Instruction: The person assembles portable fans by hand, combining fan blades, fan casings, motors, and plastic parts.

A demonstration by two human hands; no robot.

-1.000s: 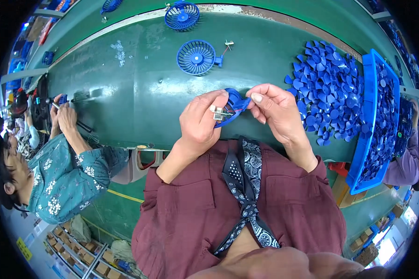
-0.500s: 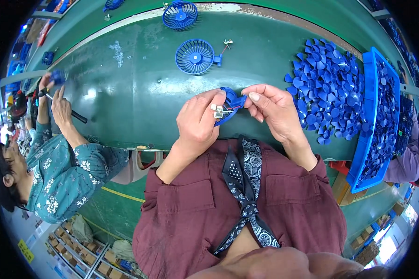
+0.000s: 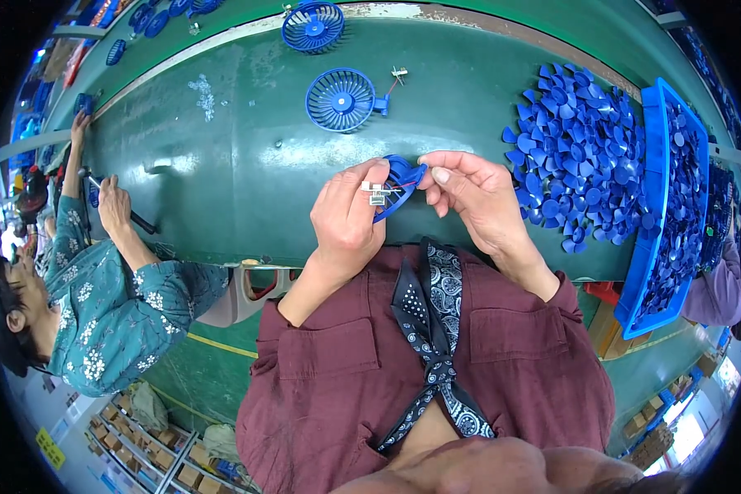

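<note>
Before my chest, a blue round fan housing (image 3: 400, 175) is gripped at its left side by my left hand (image 3: 347, 206), the fingers closed round it. A small white connector with a metal part (image 3: 375, 194) lies over those fingers, joined by thin wires to the housing. My right hand (image 3: 477, 193) pinches the housing's blue neck at its upper right with thumb and forefinger, near the red wire. Beyond my hands, another slatted blue fan housing (image 3: 341, 100) lies flat on the green table with its wired connector (image 3: 398, 73) to the right.
A heap of blue fan blades (image 3: 580, 156) covers the table's right, beside a blue tray (image 3: 655, 132) of more blades. One more housing (image 3: 313, 27) rests at the far edge. Clear bits (image 3: 202, 96) lie far left. A co-worker's hand (image 3: 114, 206) holds a hammer at left.
My hands have tilted the fan housing slightly and shifted it a little left. The co-worker's far hand has reached outward to a blue part, while the hammer hand moved slightly.
</note>
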